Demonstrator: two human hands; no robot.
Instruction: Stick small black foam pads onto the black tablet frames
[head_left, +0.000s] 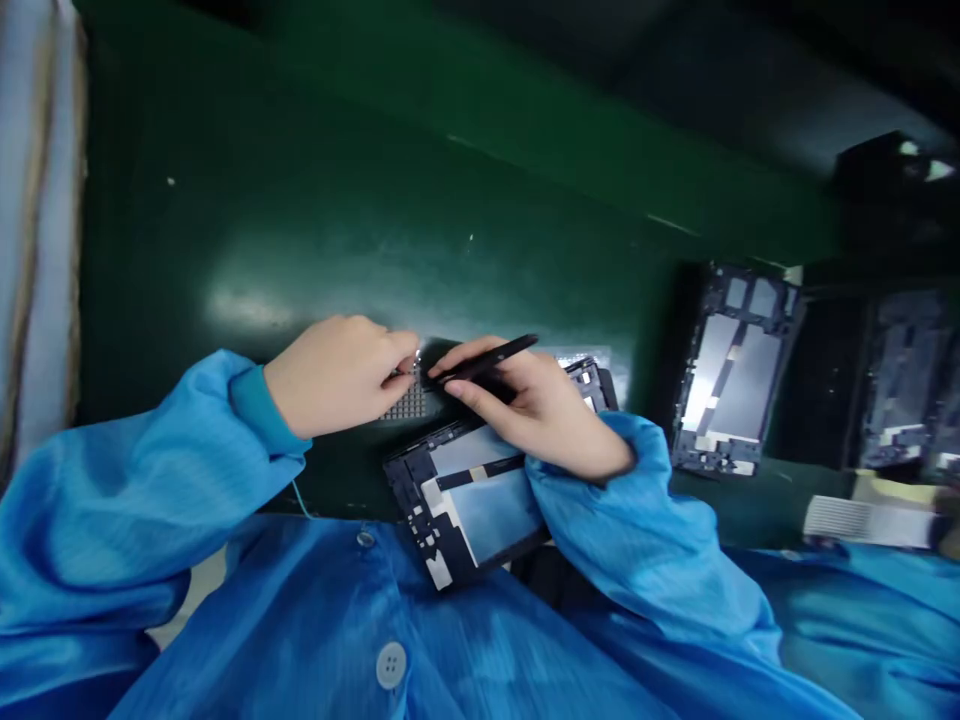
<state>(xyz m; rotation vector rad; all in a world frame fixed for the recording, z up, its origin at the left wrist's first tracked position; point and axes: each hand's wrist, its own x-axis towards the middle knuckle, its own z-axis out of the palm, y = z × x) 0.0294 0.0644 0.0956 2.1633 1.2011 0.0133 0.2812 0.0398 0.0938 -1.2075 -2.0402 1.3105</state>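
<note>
My left hand (341, 372) is curled, its fingertips pinched on a small sheet of tiny grey parts (409, 402) lying on the green bench. My right hand (536, 405) grips black tweezers (487, 362) whose tips point left and meet the sheet beside my left fingertips. Just below both hands an opened tablet frame (465, 505) with a shiny inner panel lies tilted at the bench's near edge, partly under my right wrist. Both arms wear blue smock sleeves.
A second opened tablet frame (731, 375) lies to the right on the green bench (337, 230). More dark frames (904, 375) sit at the far right. A white ribbed strip (862, 520) lies near the right edge. A pale curtain (34, 220) hangs at left.
</note>
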